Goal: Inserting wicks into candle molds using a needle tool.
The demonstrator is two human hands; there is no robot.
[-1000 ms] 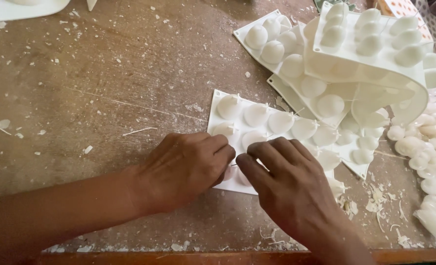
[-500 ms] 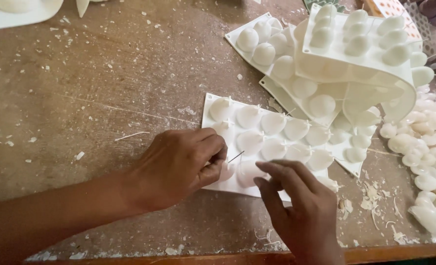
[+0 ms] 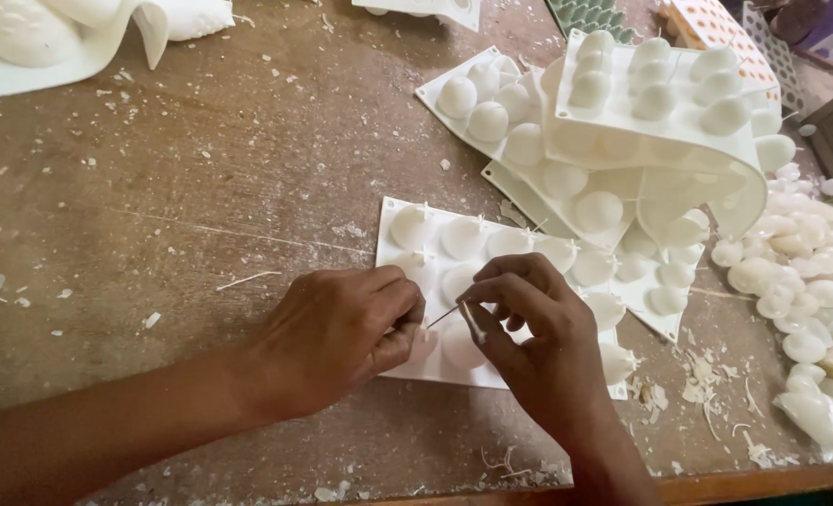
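A white silicone mould [image 3: 491,245] with rows of round domes lies flat on the brown wooden table [image 3: 201,206], thin wicks sticking up from its domes. My left hand [image 3: 342,333] presses on the mould's near left corner, fingers curled. My right hand [image 3: 538,328] is over the near domes and pinches a thin white wick [image 3: 454,314] that runs between both hands' fingertips.
More white dome moulds [image 3: 641,131] are stacked and curled over at the back right. A heap of small white wax pieces [image 3: 810,281] lies at the right edge. Another white mould [image 3: 51,42] sits at the far left. Wax flakes litter the table; its front edge is close.
My right hand has lifted from the mould's near edge and drawn the wick out between the two hands. The view has shifted slightly.
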